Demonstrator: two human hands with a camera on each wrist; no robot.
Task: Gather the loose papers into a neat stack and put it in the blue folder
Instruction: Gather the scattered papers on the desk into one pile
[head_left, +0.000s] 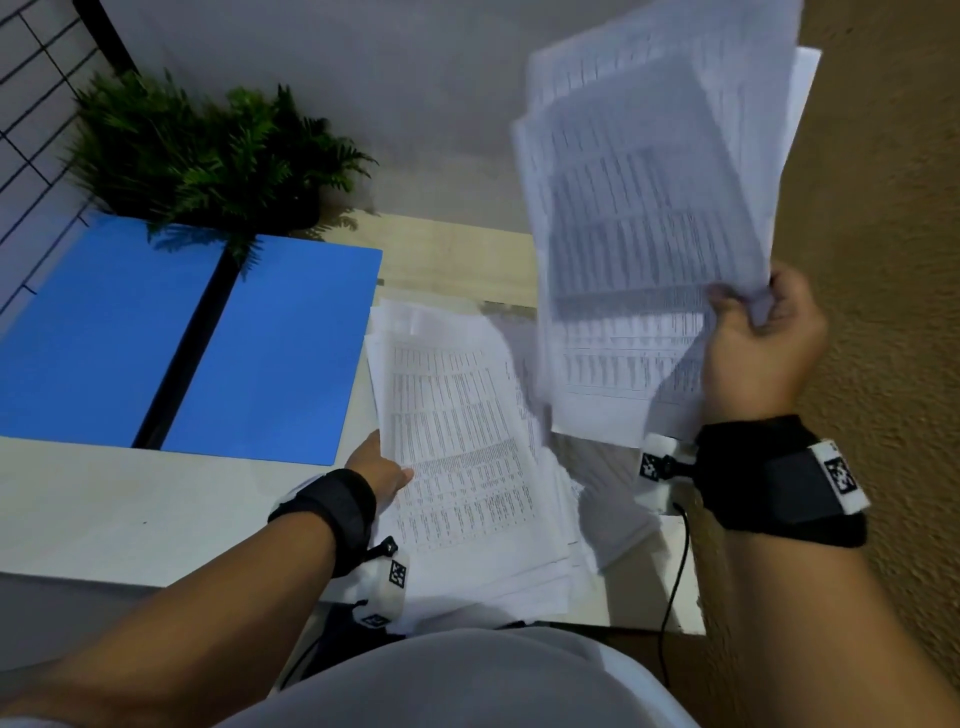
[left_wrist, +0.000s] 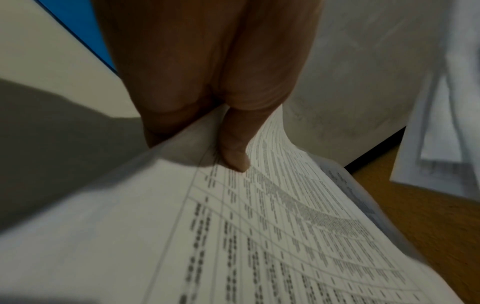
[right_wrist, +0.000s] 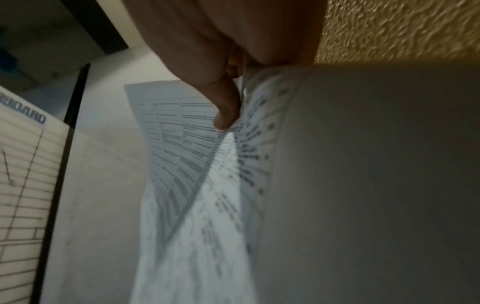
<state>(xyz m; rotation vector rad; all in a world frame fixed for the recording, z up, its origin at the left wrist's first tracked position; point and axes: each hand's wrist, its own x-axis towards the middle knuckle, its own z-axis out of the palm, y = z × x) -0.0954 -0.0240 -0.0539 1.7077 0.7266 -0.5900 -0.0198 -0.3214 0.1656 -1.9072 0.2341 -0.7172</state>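
A blue folder (head_left: 182, 338) lies open and flat on the white table (head_left: 130, 499) at the left, a black spine down its middle. To its right lies a loose pile of printed papers (head_left: 467, 441). My left hand (head_left: 382, 470) pinches that pile's left edge, thumb (left_wrist: 235, 150) on top of the sheets (left_wrist: 259, 236) and fingers underneath. My right hand (head_left: 753, 332) holds a fanned bundle of printed sheets (head_left: 649, 208) up in the air at the right, gripping their right edge. In the right wrist view the thumb (right_wrist: 226, 111) presses on those sheets (right_wrist: 207, 185).
A green fern plant (head_left: 208, 156) stands at the back of the table, overhanging the folder. A textured tan wall (head_left: 883, 208) runs close along the right. A black cable (head_left: 675, 561) hangs from the right wrist band. A wire grid panel (head_left: 31, 104) is at the far left.
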